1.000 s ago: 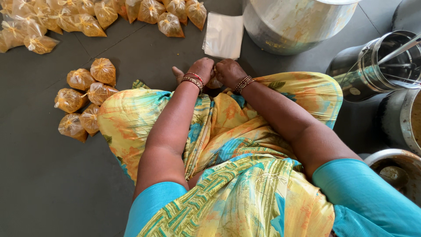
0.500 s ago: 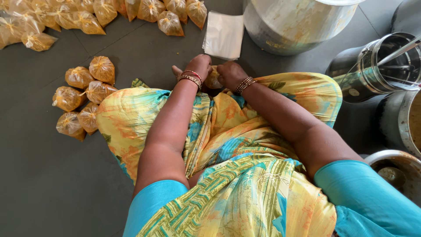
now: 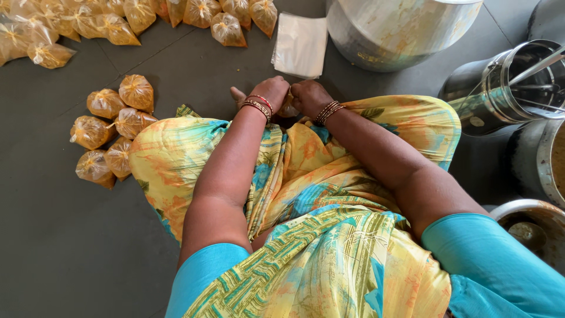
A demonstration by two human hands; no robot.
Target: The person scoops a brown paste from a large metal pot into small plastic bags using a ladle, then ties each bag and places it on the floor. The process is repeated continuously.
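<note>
Left hand: the left hand (image 3: 272,92), bangled at the wrist, has its fingers curled shut on a small clear plastic pouch of yellow-orange filling (image 3: 288,108), out beyond the knees.
Right hand: the right hand (image 3: 310,96) touches the left, fingers closed on the same pouch; probably at its neck, though the knuckles hide it.
Change: over the last second both hands have drawn closer and bunched tighter over the pouch, which reads as tying work.
Nearby: a cluster of tied yellow pouches (image 3: 109,129) on the dark grey floor (image 3: 65,235), a stack of empty clear bags (image 3: 301,45), a large steel pot (image 3: 400,29).
</note>
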